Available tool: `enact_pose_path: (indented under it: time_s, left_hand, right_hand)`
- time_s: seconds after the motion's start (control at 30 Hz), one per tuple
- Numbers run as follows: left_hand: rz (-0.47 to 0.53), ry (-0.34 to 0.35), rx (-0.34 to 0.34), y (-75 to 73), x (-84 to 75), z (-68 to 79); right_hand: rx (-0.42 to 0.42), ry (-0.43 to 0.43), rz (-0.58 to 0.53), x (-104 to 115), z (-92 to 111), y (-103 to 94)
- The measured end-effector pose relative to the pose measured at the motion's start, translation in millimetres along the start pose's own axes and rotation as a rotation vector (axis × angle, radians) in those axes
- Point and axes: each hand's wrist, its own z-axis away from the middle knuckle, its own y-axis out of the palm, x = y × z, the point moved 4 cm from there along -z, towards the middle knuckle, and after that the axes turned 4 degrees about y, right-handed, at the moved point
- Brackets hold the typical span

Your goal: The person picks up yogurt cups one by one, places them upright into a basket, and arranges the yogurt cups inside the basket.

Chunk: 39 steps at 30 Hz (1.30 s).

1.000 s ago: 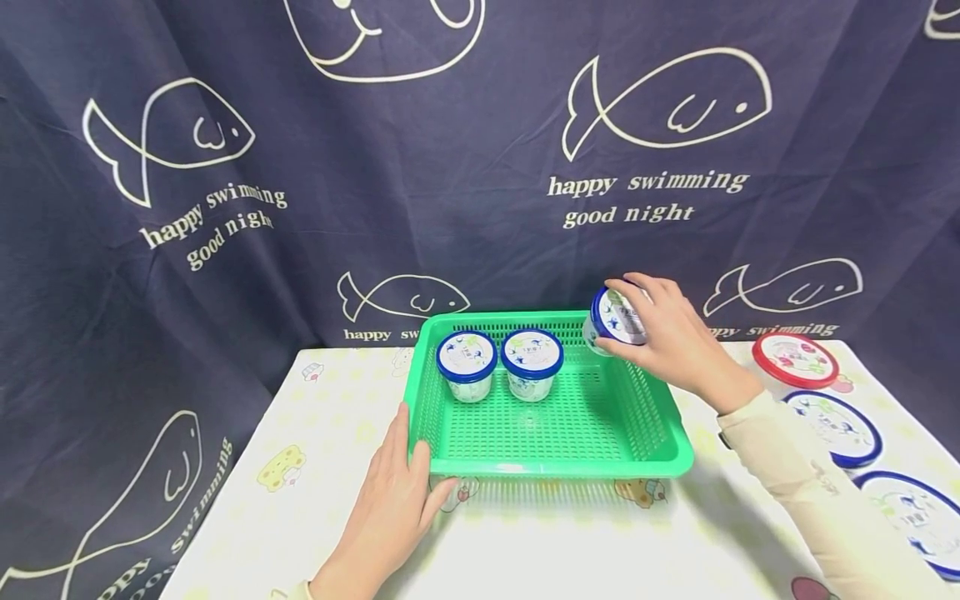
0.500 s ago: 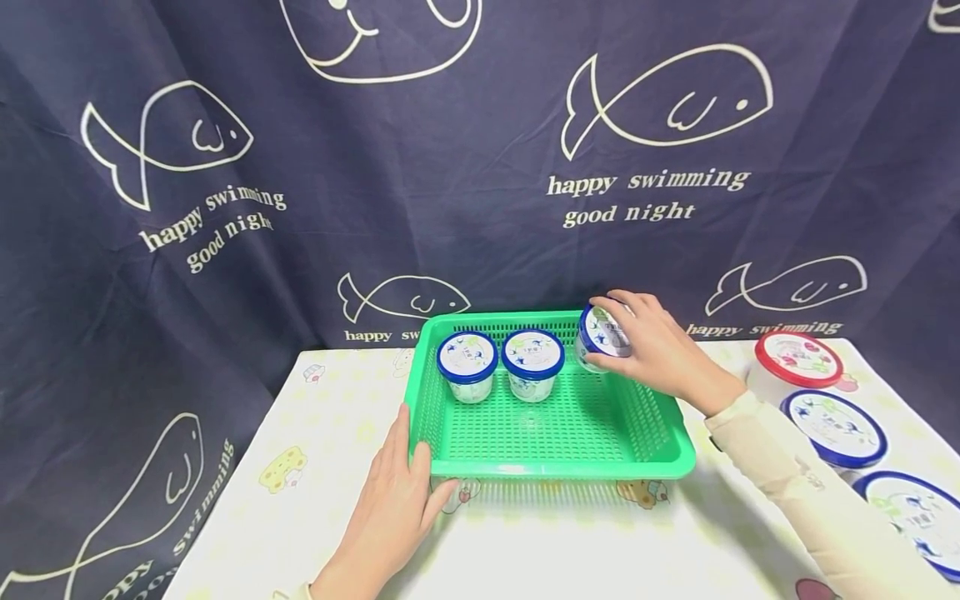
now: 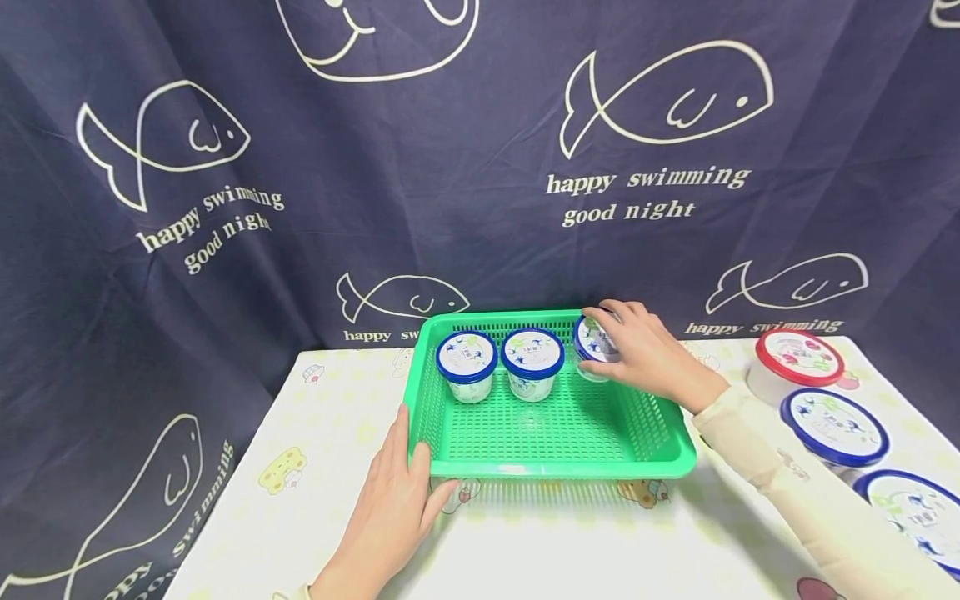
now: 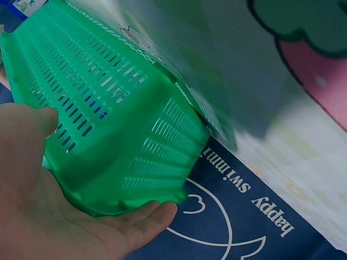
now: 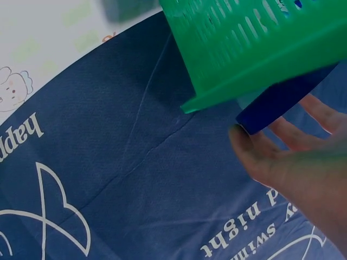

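A green perforated plastic basket stands on the table. At its back right corner my right hand grips a blue-lidded tub by the lid, thumb on the near side. In the right wrist view the fingers lie around the blue lid. Two similar tubs, a left tub and a middle tub, sit upright in the back of the basket. My left hand rests against the front left corner, fingers straight along the side and thumb by the front wall.
To the right of the basket stand a red-lidded tub and two blue-lidded ones, a nearer tub and a middle one. A patterned cloth covers the table. Behind hangs a dark blue curtain with fish prints.
My right hand has moved left and down with its tub, from over the basket's right end into the back right corner. The left hand has stayed in place.
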Motion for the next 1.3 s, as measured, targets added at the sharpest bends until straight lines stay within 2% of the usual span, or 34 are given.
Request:
enact_pose_path:
  time_s: [0.27,0.47,0.77,1.3]
  left_hand:
    - [0.004,0.002,-0.022,0.9,0.1,0.1]
    - [0.010,0.024,-0.039,2.2,-0.8,-0.3]
    - [0.012,0.000,0.008,3.2,-0.7,0.4]
    - [0.019,0.000,0.007,1.1,-0.1,-0.3]
  right_hand:
    - [0.071,0.016,0.004,-1.0,-0.1,9.6]
    - [0.099,-0.020,0.027,-2.2,1.3,16.6]
    - [0.144,-0.041,0.023,-0.5,1.1,25.1]
    - [0.209,-0.047,0.031,0.6,-1.3,33.5]
